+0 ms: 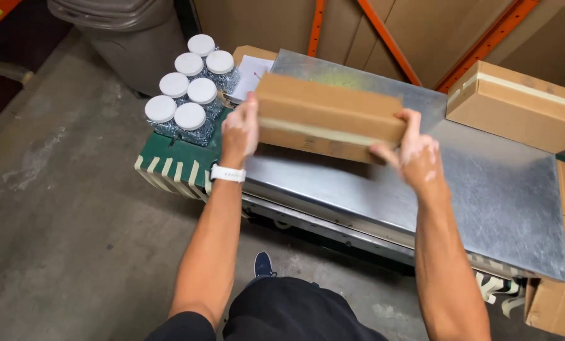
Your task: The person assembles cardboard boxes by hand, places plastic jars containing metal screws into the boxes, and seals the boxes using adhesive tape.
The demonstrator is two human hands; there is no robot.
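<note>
A flat brown cardboard box (328, 117), sealed with tape along its side, is held in the air above a shiny metal table top (484, 189). My left hand (240, 129) grips the box's left end, with a white watch on that wrist. Gripping the right end is my right hand (410, 151), fingers wrapped over the top edge. The box is tilted slightly, its right end lower.
Several clear jars with white lids (189, 88) stand on a green surface left of the table. A second taped cardboard box (516, 104) rests at the table's far right. A grey bin (128, 35) stands behind the jars. Concrete floor lies to the left.
</note>
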